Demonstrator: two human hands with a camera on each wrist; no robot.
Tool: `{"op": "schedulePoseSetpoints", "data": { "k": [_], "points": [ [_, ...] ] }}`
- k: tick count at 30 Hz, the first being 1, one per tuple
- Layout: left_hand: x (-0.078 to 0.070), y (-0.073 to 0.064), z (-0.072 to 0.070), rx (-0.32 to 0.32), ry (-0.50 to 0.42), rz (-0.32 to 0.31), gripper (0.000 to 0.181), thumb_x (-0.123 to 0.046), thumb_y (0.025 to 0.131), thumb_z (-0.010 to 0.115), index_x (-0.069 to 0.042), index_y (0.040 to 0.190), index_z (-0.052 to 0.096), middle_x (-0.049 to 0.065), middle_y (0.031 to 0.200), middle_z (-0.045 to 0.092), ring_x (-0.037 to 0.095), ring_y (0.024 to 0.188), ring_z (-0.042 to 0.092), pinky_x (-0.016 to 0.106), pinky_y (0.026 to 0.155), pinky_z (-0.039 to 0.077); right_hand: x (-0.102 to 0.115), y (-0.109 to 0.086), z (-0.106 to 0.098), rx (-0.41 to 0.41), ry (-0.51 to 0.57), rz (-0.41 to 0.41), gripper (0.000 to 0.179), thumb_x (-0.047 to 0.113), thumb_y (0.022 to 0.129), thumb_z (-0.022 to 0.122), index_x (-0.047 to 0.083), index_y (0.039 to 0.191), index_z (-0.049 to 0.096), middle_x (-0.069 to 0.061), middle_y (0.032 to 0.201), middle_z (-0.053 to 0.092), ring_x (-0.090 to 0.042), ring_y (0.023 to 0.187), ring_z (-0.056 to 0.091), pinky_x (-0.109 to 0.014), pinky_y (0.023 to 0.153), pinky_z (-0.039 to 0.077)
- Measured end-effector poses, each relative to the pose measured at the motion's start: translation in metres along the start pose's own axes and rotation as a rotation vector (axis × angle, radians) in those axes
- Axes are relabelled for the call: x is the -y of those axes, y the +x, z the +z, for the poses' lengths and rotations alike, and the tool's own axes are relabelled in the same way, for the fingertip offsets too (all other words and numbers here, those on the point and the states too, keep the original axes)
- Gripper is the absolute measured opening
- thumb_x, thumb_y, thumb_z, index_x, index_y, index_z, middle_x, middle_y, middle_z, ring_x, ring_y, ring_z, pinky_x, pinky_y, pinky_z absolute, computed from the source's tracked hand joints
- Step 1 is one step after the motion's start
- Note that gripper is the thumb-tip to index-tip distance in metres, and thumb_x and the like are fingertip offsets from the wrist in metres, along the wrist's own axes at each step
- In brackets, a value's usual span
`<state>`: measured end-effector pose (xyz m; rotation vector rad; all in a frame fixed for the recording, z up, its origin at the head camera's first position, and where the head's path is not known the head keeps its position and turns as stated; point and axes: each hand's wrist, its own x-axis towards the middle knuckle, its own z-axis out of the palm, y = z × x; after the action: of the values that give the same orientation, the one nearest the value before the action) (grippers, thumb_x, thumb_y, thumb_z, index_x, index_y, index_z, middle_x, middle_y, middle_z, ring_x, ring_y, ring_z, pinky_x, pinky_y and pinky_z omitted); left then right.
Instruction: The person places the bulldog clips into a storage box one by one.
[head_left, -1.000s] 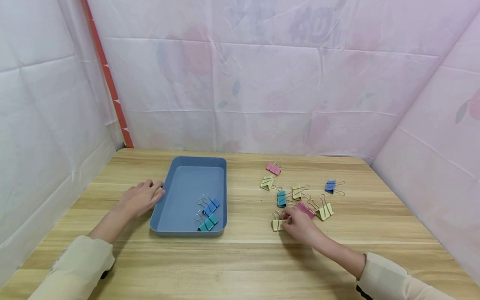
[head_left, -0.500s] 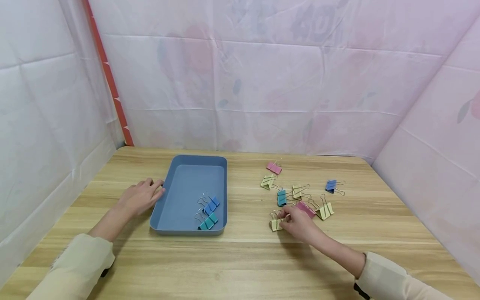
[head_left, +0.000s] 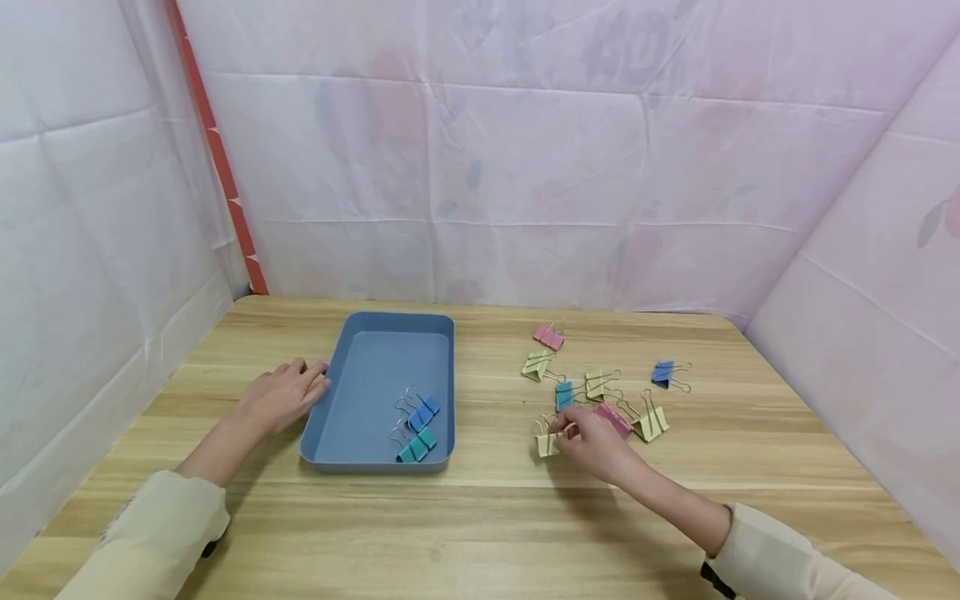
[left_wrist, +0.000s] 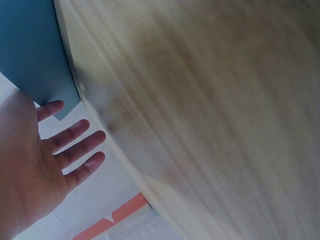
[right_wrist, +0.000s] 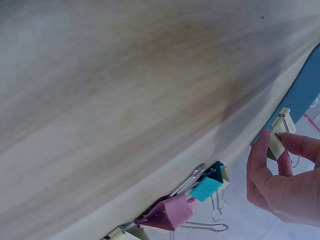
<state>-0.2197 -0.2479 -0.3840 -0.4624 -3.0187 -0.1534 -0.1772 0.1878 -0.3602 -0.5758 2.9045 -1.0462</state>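
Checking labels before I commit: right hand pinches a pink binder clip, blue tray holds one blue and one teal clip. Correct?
No on colour: the right hand pinches a pale yellow binder clip, as the right wrist view shows. The blue tray does hold one blue clip and one teal clip.

The table (head_left: 480, 533) looks like smooth, stripy wood. The tray (head_left: 375, 375) looks like smooth, dull plastic. The clips (right_wrist: 172, 212) look like painted metal, with shiny, bare metal wire loops (right_wrist: 199, 171). The walls (head_left: 525, 167) look like wrinkly cloth, and the sleeves (head_left: 772, 542) are cloth too.
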Motion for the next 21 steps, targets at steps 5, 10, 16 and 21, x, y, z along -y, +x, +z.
{"op": "schedulePoseSetpoints", "data": {
  "k": [5,10,16,21],
  "points": [
    [0.0,0.0,0.0,0.001,0.003,-0.001,0.043,-0.033,0.097,0.04,-0.003,0.127,0.049,0.022,0.107,0.05,0.038,0.095,0.052,0.052,0.075,0.043,0.006,0.002,-0.002,0.002,0.04,-0.003,0.01,-0.005,0.079,0.064,0.003,0.082,0.059,-0.006,0.089,0.06,-0.018,0.077,0.057,-0.028,0.06,0.046],
    [0.0,0.0,0.001,0.004,0.001,-0.002,0.042,-0.033,0.097,0.04,-0.003,0.126,0.049,0.022,0.106,0.051,0.037,0.093,0.052,0.051,0.074,0.044,0.011,0.004,-0.003,-0.003,0.062,-0.019,0.012,-0.004,0.079,0.065,0.004,0.08,0.057,-0.008,0.093,0.062,-0.021,0.08,0.058,-0.028,0.061,0.048],
    [-0.001,0.0,0.001,0.007,0.0,-0.003,0.043,-0.034,0.097,0.04,-0.003,0.126,0.049,0.022,0.107,0.05,0.038,0.095,0.052,0.052,0.076,0.043,0.016,0.005,-0.001,-0.008,0.081,-0.023,0.014,-0.003,0.08,0.065,0.006,0.078,0.055,-0.008,0.093,0.063,-0.023,0.082,0.059,-0.027,0.06,0.049],
    [-0.001,0.0,0.002,-0.001,0.006,-0.003,0.043,-0.034,0.097,0.041,-0.004,0.126,0.049,0.022,0.106,0.051,0.038,0.095,0.052,0.051,0.075,0.044,0.017,0.007,0.002,-0.016,0.117,-0.048,0.012,-0.004,0.079,0.065,0.005,0.08,0.057,-0.009,0.093,0.062,-0.024,0.082,0.059,-0.027,0.06,0.049]
  ]
}}
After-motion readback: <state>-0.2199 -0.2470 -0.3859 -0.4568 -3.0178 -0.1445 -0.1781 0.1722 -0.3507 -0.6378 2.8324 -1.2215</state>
